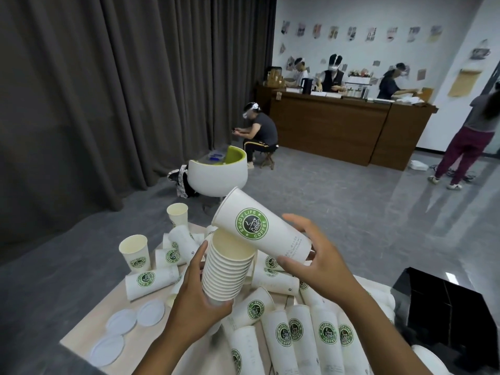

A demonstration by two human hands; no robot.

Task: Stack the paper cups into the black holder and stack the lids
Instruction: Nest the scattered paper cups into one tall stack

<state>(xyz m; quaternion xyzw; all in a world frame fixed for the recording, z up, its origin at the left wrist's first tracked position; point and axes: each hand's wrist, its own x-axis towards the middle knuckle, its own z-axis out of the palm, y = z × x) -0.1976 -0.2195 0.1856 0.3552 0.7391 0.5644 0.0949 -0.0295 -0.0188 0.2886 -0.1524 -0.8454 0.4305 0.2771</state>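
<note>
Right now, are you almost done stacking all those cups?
Not nearly. Done: a nested stack in my left hand. In hand: my right hand tips one more cup toward it. Left: many loose cups on the table, three unstacked lids, and the black holder.

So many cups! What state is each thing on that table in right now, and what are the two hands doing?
Left hand: grips the nested stack.
Nested stack of cups: upright, mouths up, held above the table.
Right hand: holds a single cup.
Single cup: tilted on its side above the stack, not yet nested.
Loose cups: mostly lying on their sides; two stand upright.
Lids: lying flat, unstacked.
Black holder: no cups visible inside.
</note>
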